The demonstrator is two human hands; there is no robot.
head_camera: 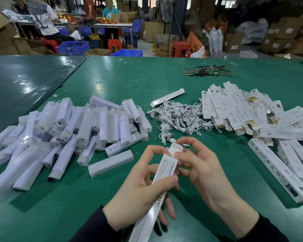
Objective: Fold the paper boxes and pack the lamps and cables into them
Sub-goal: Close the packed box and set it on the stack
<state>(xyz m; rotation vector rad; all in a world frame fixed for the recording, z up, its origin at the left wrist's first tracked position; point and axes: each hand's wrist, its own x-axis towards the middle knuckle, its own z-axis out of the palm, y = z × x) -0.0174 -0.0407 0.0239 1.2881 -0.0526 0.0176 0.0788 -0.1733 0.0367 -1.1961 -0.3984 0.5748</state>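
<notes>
Box end flap worked over a green table

Green table (164,81) spreads under everything. Left of the held box lies a big heap of white lamps (73,130); right of it and farther off, a pile of flat unfolded boxes (243,112); beyond it, a tangle of white cables (180,117). Right of the box lie a few folded boxes (276,165). The box (163,179) sits tilted in the middle foreground, its top flap (176,147) raised. The left hand (142,186) grips the box body, thumb across the print. The right hand (199,165) pinches the flap, apparently between thumb and forefinger, though the contact is partly hidden.
</notes>
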